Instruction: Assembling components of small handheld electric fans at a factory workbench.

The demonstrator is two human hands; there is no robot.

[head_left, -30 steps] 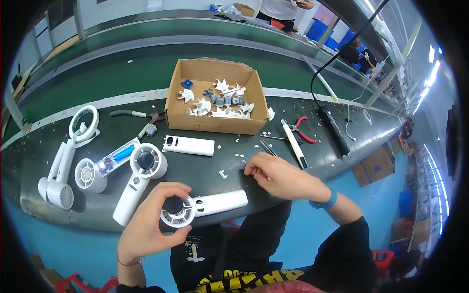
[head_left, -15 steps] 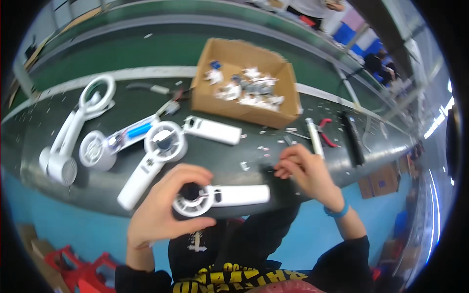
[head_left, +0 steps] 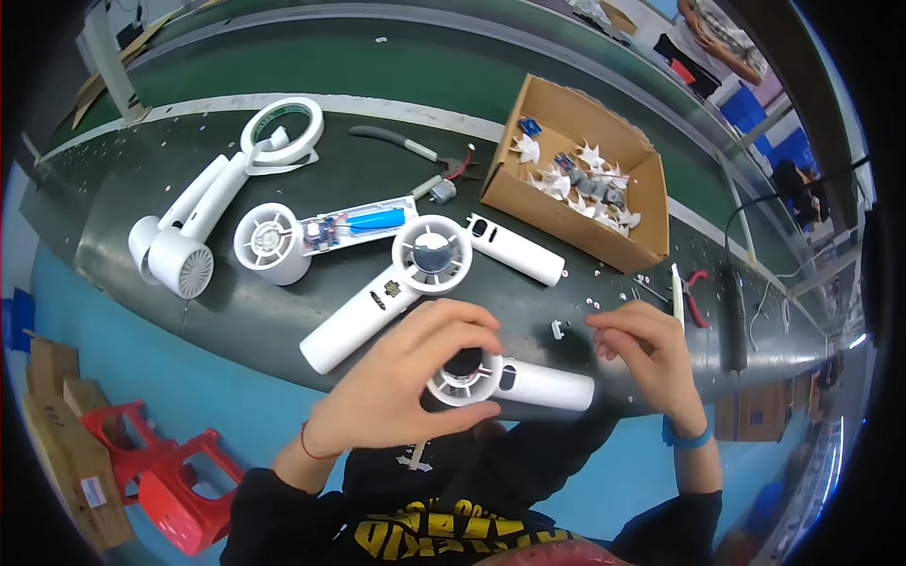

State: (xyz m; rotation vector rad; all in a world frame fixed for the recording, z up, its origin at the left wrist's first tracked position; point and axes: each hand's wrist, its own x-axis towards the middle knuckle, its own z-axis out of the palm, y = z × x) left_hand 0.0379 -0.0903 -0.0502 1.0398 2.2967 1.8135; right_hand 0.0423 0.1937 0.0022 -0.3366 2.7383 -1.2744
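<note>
My left hand is closed round the round head of a white handheld fan, whose handle points right near the table's front edge. A dark round part shows inside the head; my fingers partly hide it. My right hand hovers right of the fan, thumb and fingertips pinched together. Whatever those fingertips hold, if anything, is too small to make out. Between the hands and beyond the fan lies a small white plastic piece. Another white fan rests just beyond my left hand, with a white handle shell near its head.
An opened fan with a blue battery lies farther left, near a tape roll and a small motor. Grey-handled cutters lie behind. A cardboard box holds white fan blades. Red-handled pliers sit right.
The view has swung, so the table's things appear shifted right. My left hand still grips the fan head, and my right hand stays pinched to the right of it.
</note>
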